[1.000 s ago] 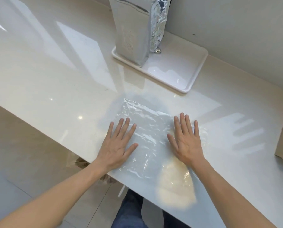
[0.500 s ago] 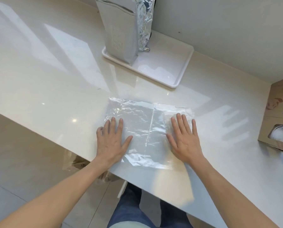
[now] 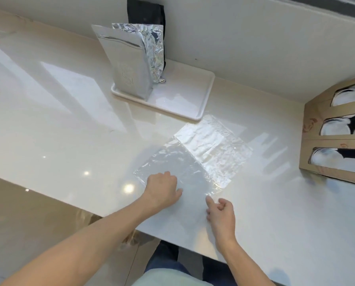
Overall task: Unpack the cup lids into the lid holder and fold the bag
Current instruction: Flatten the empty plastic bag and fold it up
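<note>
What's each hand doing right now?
Left hand: fingers curled, knuckles down on the plastic bag.
Right hand: loosely curled, forefinger at the bag's corner, holding nothing.

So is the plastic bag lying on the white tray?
No, the plastic bag lies flat on the counter, just in front of the white tray.

clear crinkled plastic bag [image 3: 195,159] on a glossy smooth counter [image 3: 69,124], beside it a glossy plastic tray [image 3: 201,100] bearing creased foil pouches [image 3: 131,58].

Left hand [image 3: 162,187] flat on clear bag [image 3: 195,153], counter [image 3: 69,131]
</note>
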